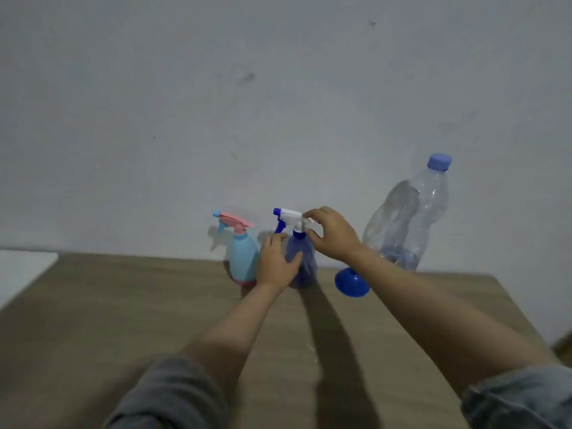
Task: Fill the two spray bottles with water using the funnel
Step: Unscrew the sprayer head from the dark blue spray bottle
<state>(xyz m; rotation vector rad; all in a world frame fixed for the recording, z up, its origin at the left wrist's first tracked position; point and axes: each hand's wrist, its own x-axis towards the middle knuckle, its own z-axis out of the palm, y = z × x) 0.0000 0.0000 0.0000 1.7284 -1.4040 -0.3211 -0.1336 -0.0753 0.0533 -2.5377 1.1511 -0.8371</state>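
A dark blue spray bottle [305,267] stands upright near the wall on the wooden table [123,320]. My left hand [275,263] wraps around its body. My right hand [332,233] grips its white and blue trigger head [289,216] at the rear, above the collar. To its left stands a light blue spray bottle [243,257] with a pink trigger head, touched by nothing. A blue funnel [351,281] rests on the table to the right, partly hidden under my right forearm. Behind it stands a large clear water bottle [408,218] with a blue cap, water low in it.
A grey wall rises right behind the objects. A white surface [21,274] adjoins the table at the left. The table's right edge falls off at the far right.
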